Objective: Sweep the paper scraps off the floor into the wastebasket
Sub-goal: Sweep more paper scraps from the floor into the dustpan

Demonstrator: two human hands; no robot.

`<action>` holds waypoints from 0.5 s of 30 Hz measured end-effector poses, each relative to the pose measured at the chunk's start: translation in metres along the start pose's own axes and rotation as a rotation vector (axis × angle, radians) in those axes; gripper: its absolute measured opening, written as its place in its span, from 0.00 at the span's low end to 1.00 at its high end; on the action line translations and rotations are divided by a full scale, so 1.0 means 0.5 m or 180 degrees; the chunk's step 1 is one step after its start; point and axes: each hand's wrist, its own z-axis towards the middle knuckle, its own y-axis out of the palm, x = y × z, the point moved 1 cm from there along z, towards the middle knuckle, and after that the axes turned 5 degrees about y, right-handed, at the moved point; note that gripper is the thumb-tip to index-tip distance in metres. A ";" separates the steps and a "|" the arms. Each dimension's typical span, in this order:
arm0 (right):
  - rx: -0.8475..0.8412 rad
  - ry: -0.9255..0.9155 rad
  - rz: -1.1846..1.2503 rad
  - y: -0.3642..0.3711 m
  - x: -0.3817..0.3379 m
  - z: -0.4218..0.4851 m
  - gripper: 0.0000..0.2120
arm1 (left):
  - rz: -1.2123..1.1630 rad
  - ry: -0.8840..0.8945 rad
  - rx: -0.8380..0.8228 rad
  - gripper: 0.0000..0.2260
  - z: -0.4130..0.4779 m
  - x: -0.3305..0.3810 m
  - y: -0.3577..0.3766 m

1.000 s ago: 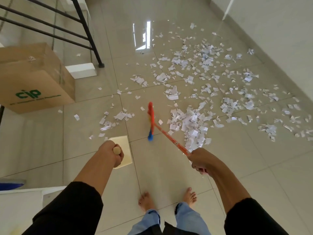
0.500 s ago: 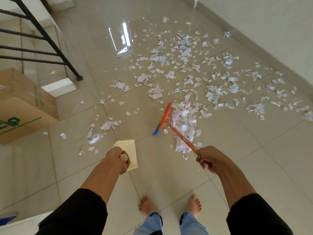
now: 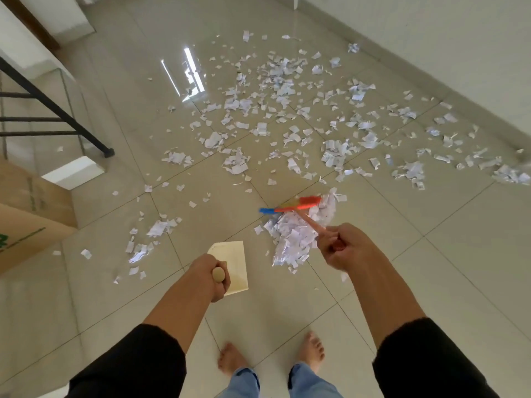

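Gripping a thin orange broom [image 3: 298, 206], right hand [image 3: 342, 248] (fingers curled) meets crumpled paper scraps [image 3: 293, 237]

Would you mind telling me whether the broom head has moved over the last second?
Yes. The broom head has swung from near the tile seam ahead of the dustpan rightward, dragging scraps.
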 end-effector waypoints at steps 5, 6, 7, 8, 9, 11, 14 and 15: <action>-0.0039 0.0006 -0.0179 -0.136 -0.077 -0.129 0.04 | 0.0079 -0.0024 -0.0051 0.13 -0.026 -0.052 0.108; 0.0174 -0.0138 -0.0573 -0.156 -0.089 -0.140 0.05 | 0.0091 -0.0001 -0.0047 0.10 -0.033 -0.057 0.123; 0.0486 -0.0356 -0.1079 -0.179 -0.104 -0.148 0.06 | 0.0105 0.0011 -0.0030 0.08 -0.044 -0.064 0.139; 0.0818 -0.0609 -0.1659 -0.197 -0.114 -0.153 0.06 | 0.0126 0.0000 -0.0051 0.06 -0.053 -0.070 0.151; 0.1133 -0.0887 -0.2274 -0.208 -0.121 -0.151 0.07 | 0.0090 -0.0037 -0.0068 0.04 -0.060 -0.069 0.154; 0.1761 -0.1342 -0.3214 -0.265 -0.155 -0.160 0.07 | 0.0232 0.0014 -0.0063 0.02 -0.083 -0.095 0.186; 0.2493 -0.1632 -0.4614 -0.273 -0.188 -0.124 0.07 | 0.0353 0.0010 -0.0107 0.04 -0.077 -0.088 0.181; 0.2736 -0.1669 -0.4797 -0.276 -0.196 -0.111 0.06 | 0.0371 -0.0007 -0.0118 0.04 -0.079 -0.088 0.180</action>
